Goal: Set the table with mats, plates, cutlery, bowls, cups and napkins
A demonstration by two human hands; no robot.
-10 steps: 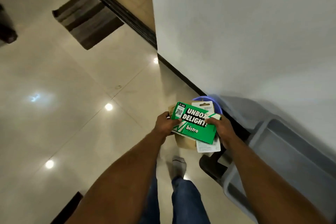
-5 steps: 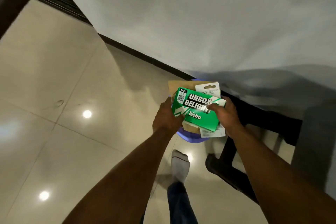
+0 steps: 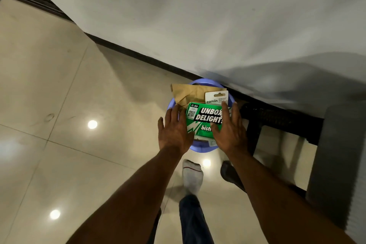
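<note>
Napkins, going by the green box printed "UNBOX DELIGHT!" and "bistro", lie just under both hands, on top of a pile in a round blue basin on the floor. The right hand spreads flat over the box's right end, fingers straight, thumb across the lettering; its grip is released, not clenched. The left hand hovers at the box's left edge with fingers extended, likewise released; whether it actually touches the box I cannot tell.

The box is a flat rectangle, bright green with white and black lettering, a small "C-50" tag and a QR code at its far-left corner, and a white zigzag near the left hand. Its long axis runs from the left hand towards the right hand, tilted slightly so the right end sits farther from the person; the printed face points up.

Just beyond the fingertips, a crumpled brown paper bag and a white card marked "camlin" stick out from beneath the box.

Around the basin is a glossy cream tiled floor with bright ceiling-light reflections. Past the hands a white wall rises above a dark skirting. Right of the right hand stands a dark frame of furniture. Nearer the person than the hands, a white-socked foot and a blue trouser leg show.
</note>
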